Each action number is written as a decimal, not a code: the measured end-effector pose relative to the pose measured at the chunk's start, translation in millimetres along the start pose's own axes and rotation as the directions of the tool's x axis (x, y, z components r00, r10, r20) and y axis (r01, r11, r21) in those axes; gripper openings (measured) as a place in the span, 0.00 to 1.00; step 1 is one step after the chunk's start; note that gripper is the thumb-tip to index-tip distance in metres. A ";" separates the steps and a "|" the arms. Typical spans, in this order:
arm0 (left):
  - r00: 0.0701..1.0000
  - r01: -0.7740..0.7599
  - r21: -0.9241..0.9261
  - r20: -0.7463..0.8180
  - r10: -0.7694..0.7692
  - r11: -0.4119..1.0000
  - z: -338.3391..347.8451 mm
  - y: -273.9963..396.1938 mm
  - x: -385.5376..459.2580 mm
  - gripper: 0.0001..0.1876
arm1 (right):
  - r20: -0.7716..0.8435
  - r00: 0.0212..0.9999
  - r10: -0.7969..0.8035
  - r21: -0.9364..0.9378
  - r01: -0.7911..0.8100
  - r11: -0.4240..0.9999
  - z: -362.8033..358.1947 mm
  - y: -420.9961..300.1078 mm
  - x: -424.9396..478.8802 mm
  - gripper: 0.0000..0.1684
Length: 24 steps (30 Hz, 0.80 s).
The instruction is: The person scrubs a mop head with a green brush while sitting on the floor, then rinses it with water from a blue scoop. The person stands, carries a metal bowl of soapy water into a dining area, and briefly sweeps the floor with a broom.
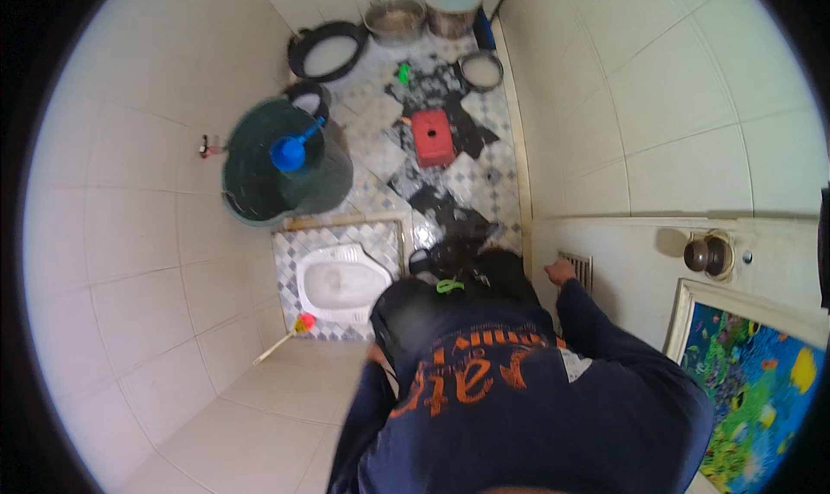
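My left hand hangs low beside my left thigh, partly hidden by the sleeve and dark trousers; its fingers are unclear. On the right, my right hand is at the vent grille low in the white door; its fingers look curled, but whether it touches or grips anything is unclear. A white squat toilet lies left of my legs. Ahead, a red plastic stool stands on the wet patterned floor. A blue dipper is in the large green tub at the left wall.
Black basins, a metal basin and a lidded bucket stand along the far end. A grey basin sits by the right wall. A long-handled brush leans near the toilet. The door has a round knob. A raised edge borders the toilet platform.
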<state>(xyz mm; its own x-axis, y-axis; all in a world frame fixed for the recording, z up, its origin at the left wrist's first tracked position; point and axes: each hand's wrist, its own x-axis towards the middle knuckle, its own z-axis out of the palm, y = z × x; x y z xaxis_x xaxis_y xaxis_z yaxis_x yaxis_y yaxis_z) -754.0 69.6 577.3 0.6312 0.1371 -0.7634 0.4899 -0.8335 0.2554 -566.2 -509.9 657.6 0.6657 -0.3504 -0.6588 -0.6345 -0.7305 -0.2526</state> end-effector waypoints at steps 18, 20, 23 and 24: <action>0.923 -0.366 -0.669 -0.353 0.156 0.647 -290.6 559.9 308.9 0.07 | 0.056 0.990 -0.129 0.056 0.126 0.990 -141.9 -200.4 461.7 0.20; 0.905 -0.425 -0.745 -0.361 0.225 0.515 -282.2 612.4 357.6 0.07 | -0.035 0.981 -0.192 0.054 0.193 0.980 -152.6 -228.2 526.3 0.17; 0.953 -0.303 -0.838 -0.274 0.130 0.454 -275.9 682.4 418.8 0.09 | -0.087 0.989 -0.117 0.150 0.129 0.980 -154.8 -267.2 616.8 0.16; 0.990 -0.142 -0.955 -0.140 0.028 0.260 -267.6 695.4 440.8 0.10 | -0.071 0.992 -0.105 0.212 0.118 0.970 -146.1 -273.6 646.1 0.16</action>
<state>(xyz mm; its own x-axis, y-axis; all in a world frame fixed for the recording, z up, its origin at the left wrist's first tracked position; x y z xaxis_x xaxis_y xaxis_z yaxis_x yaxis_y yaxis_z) 25.8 -306.4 577.2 0.7227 0.1868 -0.6655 0.6117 0.2754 0.7416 94.9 -622.1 404.5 0.7550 -0.3122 -0.5767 -0.6202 -0.6257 -0.4732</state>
